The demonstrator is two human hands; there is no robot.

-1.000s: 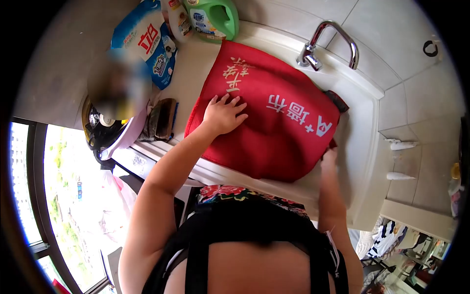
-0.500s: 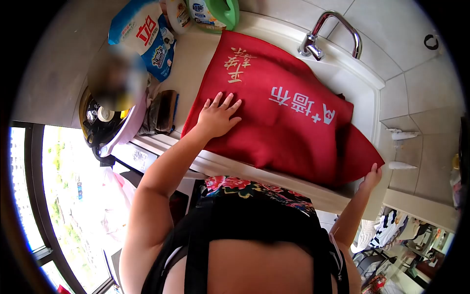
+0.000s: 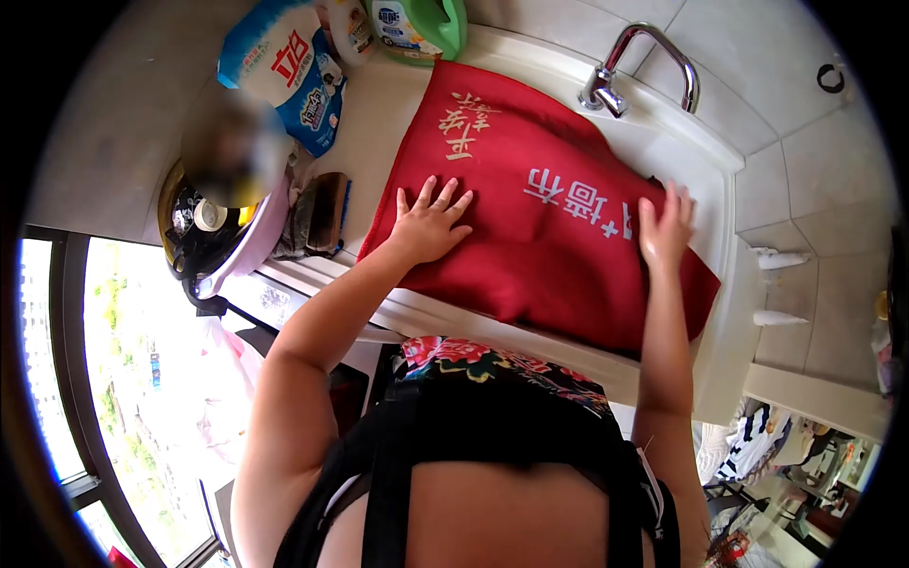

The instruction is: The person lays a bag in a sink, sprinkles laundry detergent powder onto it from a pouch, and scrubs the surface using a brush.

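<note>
A red mat (image 3: 511, 246) with white and gold printed characters lies across the counter and hangs partly over the white sink (image 3: 712, 185). Flat on its left part rests my left hand (image 3: 431, 225), fingers spread. My right hand (image 3: 666, 229) is over the mat's right part near the white print, with fingers stretched out and nothing held. Whether its palm touches the mat I cannot tell. Below that forearm, the mat's right corner droops toward the sink's near right side.
A chrome faucet (image 3: 615, 80) stands behind the sink. At the back left are a blue-and-white detergent bag (image 3: 284, 71) and a green jug (image 3: 426, 28). A scrub brush (image 3: 327, 213) and a pink basin (image 3: 260, 237) sit to the left.
My right hand has let go of the mat's right corner and moved up and left over the mat. That corner has shifted slightly left. My left hand stays almost in place.
</note>
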